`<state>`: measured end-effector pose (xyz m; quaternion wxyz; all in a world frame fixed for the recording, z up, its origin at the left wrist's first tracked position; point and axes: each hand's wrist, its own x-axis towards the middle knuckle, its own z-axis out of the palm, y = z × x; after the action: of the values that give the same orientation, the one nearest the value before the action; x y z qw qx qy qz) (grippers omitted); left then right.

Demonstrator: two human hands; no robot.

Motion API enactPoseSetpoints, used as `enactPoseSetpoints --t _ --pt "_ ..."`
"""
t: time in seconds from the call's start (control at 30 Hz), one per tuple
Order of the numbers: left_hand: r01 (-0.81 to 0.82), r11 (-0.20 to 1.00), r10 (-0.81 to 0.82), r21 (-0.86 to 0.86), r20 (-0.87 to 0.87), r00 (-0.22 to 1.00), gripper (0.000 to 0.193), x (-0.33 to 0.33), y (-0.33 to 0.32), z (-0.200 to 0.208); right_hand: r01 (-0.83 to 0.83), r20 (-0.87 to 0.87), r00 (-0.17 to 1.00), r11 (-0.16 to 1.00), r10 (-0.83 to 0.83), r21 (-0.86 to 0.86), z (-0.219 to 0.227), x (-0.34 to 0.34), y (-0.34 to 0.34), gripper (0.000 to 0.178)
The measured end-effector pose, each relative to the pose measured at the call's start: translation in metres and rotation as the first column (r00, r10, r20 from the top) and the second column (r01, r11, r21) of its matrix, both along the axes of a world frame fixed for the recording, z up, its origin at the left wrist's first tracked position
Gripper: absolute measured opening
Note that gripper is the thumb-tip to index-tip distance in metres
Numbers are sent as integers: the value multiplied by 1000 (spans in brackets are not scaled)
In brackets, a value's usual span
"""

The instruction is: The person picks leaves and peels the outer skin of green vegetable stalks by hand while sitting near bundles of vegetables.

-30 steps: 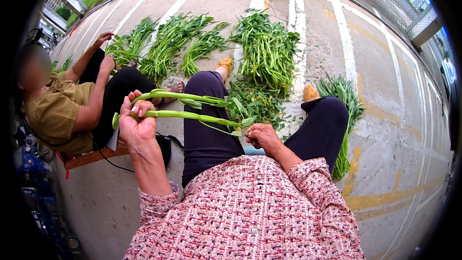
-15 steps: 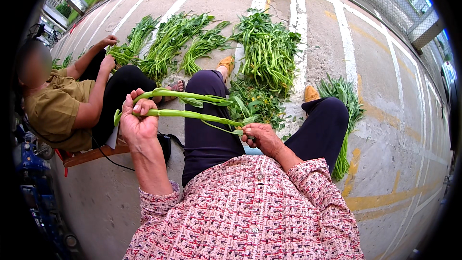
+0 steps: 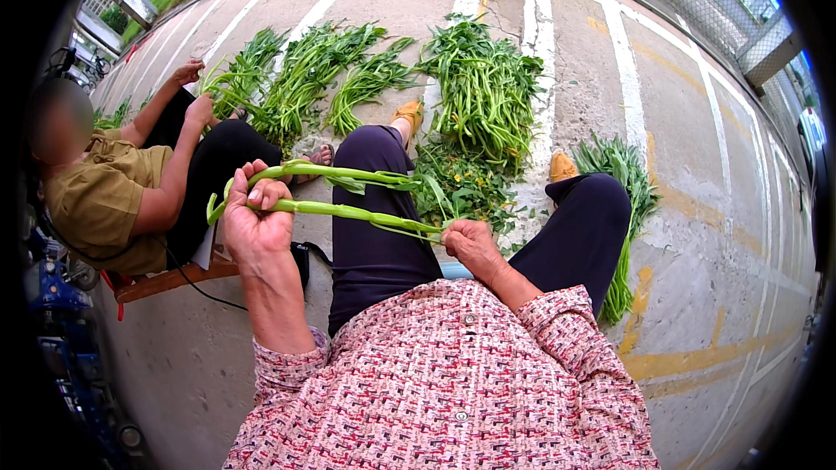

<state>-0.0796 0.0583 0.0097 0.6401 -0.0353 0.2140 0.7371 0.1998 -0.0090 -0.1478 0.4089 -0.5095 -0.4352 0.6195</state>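
My left hand (image 3: 261,231) is raised above my left thigh, its fingers closed round two long green leafy-vegetable stems. The lower stem (image 3: 353,211) runs across to my right hand (image 3: 475,248), which pinches its thin far end between closed fingers. Above it, the upper stem (image 3: 348,173) stretches from my left hand over my thigh, its tip apart from my right hand. A small leaf hangs from this upper stem. The stems look like water spinach. Below and beyond my right hand, loose leaves and trimmings (image 3: 461,183) lie heaped on the ground between my feet.
Bundles of the same greens lie ahead: a large pile (image 3: 488,96), another pile (image 3: 305,87) to its left and a bunch (image 3: 618,178) by my right foot. At left a seated person (image 3: 113,183) handles greens. A blue vehicle (image 3: 65,322) stands at the left edge.
My left hand has shifted slightly right with both stems. My right hand has risen a little and its fingers have closed further over the stem's end. The other person's hands have moved slightly.
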Motion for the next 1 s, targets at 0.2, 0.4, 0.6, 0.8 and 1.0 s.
enactPoseSetpoints --t 0.2,0.4,0.6,0.8,1.0 --pt "-47 999 47 -18 -30 998 13 -1 -1 4 -43 -237 970 909 -62 -414 12 13 -1 5" --pt "-34 999 34 -31 -3 999 13 1 -1 6 -111 -346 938 970 31 -216 12 10 -2 8" --pt "-15 1000 16 -14 16 1000 13 -1 0 0 -200 -323 933 975 161 -93 20 9 -2 15" --pt "-5 1000 5 -2 25 1000 13 1 0 -1 -230 -194 959 967 206 -111 35 6 -1 11" --pt "6 1000 -6 -7 35 999 13 3 0 0 -267 -231 941 962 248 -55 31 4 -3 9"
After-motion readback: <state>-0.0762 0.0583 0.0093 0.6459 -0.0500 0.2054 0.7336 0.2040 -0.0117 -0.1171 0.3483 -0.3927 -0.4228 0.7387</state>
